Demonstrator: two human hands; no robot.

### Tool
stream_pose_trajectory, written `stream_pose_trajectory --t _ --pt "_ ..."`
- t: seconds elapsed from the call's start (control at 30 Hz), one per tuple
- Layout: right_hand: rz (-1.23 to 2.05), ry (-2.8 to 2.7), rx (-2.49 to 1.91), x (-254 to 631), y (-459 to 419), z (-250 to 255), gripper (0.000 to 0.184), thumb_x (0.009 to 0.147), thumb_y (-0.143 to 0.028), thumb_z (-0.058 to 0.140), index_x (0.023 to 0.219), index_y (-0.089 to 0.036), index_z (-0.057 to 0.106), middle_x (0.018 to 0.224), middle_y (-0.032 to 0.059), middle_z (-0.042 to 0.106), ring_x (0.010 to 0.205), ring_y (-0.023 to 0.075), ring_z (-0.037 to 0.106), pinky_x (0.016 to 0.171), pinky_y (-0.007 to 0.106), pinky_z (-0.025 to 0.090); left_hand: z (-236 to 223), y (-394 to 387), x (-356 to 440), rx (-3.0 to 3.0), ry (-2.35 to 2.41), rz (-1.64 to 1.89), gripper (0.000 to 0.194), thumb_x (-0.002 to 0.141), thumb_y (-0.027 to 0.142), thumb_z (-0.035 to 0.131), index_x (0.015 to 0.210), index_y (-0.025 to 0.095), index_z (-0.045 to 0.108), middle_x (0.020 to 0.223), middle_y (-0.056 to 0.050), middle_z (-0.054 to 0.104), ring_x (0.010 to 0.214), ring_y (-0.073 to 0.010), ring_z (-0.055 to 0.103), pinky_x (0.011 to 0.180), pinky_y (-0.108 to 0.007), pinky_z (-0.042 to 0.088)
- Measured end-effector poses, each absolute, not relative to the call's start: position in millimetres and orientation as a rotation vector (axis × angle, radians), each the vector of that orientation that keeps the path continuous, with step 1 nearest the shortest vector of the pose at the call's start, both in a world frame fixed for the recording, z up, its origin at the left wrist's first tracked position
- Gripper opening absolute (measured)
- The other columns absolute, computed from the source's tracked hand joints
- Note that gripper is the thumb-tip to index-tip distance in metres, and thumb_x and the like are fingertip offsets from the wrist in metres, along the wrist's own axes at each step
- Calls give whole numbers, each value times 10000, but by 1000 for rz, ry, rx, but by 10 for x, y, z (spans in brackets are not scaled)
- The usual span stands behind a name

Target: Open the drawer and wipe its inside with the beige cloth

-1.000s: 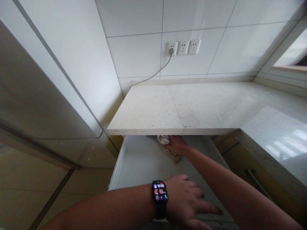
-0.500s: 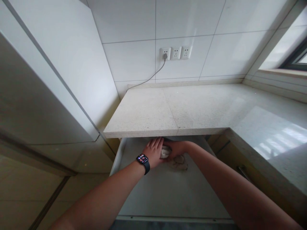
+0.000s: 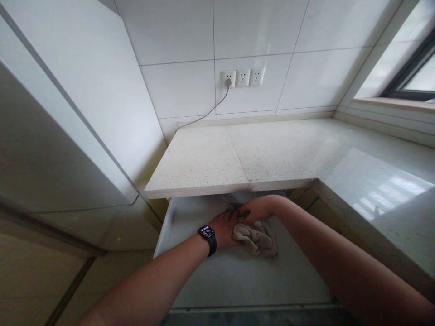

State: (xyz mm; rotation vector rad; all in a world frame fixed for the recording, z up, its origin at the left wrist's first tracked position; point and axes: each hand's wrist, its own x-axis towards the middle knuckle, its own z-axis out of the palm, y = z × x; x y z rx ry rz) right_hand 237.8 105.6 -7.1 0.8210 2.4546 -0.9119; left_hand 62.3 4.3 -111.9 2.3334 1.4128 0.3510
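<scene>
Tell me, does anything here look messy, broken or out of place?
Nothing broken or spilled. The one untidy thing is a crumpled beige cloth lying bunched in the open white drawer, with the left hand and right hand both on it. One cord runs from the wall sockets behind the countertop.

Home kitchen, corner of fitted units. Speckled stone countertop [image 3: 238,154] runs along wall, turns at right under window [image 3: 413,74]. Large glossy white wall tiles [image 3: 180,86] behind. Triple wall socket [image 3: 242,78] above counter, one grey cable [image 3: 207,113] plugged in, trailing left. White drawer [image 3: 200,280] pulled open beneath worktop; yellowish cabinet fronts [image 3: 316,203] to right. Tall pale appliance or cupboard panel [image 3: 68,113] at left. Beige floor tiles [image 3: 27,280] below.
</scene>
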Motion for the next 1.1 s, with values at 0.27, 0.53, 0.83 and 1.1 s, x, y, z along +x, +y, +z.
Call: stream_pose_trajectory --t 0.27,0.53,0.83,1.1 --pt "-352 2674 839 2934 629 126 212 790 -284 627 955 -240 753 953 121 737 915 316 698 814 429 482 -1002 -116 763 2509 1354 172 825 760 824 548 1503 492 406 1236 -105 534 1175 -356 548 1006 -540 451" --pt "-476 2693 758 3626 466 -117 254 822 -274 614 1058 -259 707 1018 106 725 930 306 700 794 425 508 -996 -318 983 2635 917 240 790 762 675 672 1478 399 481 1596 -84 328 1461 -376 317 1166 -514 334" --pt "-623 2671 703 3466 377 -29 451 836 -370 598 1253 -214 669 1122 155 715 1005 360 692 830 478 518 -908 -118 935 2505 1241 122 663 847 626 594 1452 377 489 1432 -81 520 1288 -315 519 1085 -487 434" --pt "-633 2511 815 3694 452 32 664 808 -371 631 1448 -216 543 1285 196 656 1117 403 665 883 507 516 -1164 203 411 2099 2002 274 693 854 612 575 1475 344 422 1387 -93 521 1304 -334 495 1095 -487 428"
